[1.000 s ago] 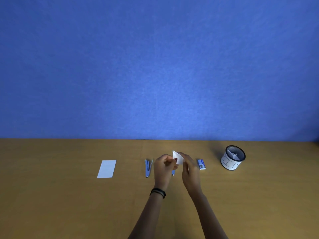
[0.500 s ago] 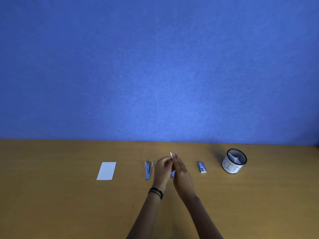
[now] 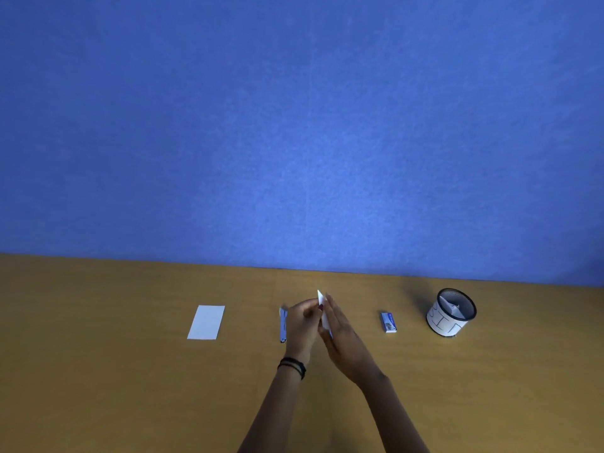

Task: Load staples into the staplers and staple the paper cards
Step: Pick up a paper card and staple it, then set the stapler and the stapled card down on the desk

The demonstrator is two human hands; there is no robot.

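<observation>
My left hand point(image 3: 302, 325) and my right hand point(image 3: 341, 338) meet over the middle of the wooden table point(image 3: 114, 387), pressing a white paper card point(image 3: 322, 305) upright and edge-on between them. A blue stapler point(image 3: 283, 325) lies lengthwise just left of my left hand. A second stapler is mostly hidden behind my hands. A small blue staple box point(image 3: 389, 322) lies to the right. Another white paper card point(image 3: 206, 322) lies flat on the left.
A round mesh cup point(image 3: 451, 312) with a white label stands at the far right and holds white paper. A blue wall point(image 3: 294, 125) rises behind the table's far edge.
The card was tilted with its face showing between my fingertips; now it stands edge-on with my right palm flattened against it. Both hands have closed together.
</observation>
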